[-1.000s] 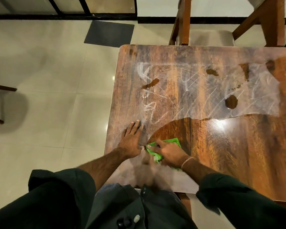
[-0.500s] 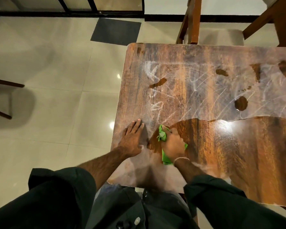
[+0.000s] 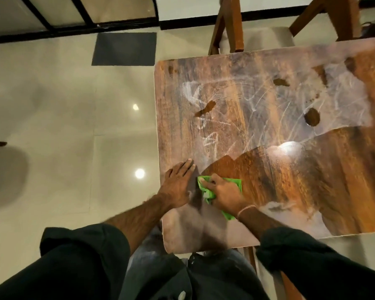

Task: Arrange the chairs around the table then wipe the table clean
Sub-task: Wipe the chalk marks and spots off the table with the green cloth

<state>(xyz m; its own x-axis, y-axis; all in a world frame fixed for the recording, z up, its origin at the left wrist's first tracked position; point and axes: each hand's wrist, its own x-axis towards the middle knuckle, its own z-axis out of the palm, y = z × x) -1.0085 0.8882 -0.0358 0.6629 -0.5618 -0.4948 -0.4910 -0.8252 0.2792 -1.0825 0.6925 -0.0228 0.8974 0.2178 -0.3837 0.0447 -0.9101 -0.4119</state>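
Your right hand (image 3: 223, 192) has pulled the green cloth (image 3: 206, 192) back beside your flat, spread left hand (image 3: 178, 182), gripping it seemingly bunched, so the dusty tabletop (image 3: 258, 100) beyond both hands remains.

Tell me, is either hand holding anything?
The right hand presses a crumpled green cloth under its palm and fingers; the left hand lies flat, empty.

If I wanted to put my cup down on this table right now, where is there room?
Nothing stands on the table, so most of it is bare. The shiny wiped stretch right of the green cloth, toward the right edge, is free. The dusty far half, up to the chair, is bare too. Only the near left corner is crowded, by the left hand and right hand.
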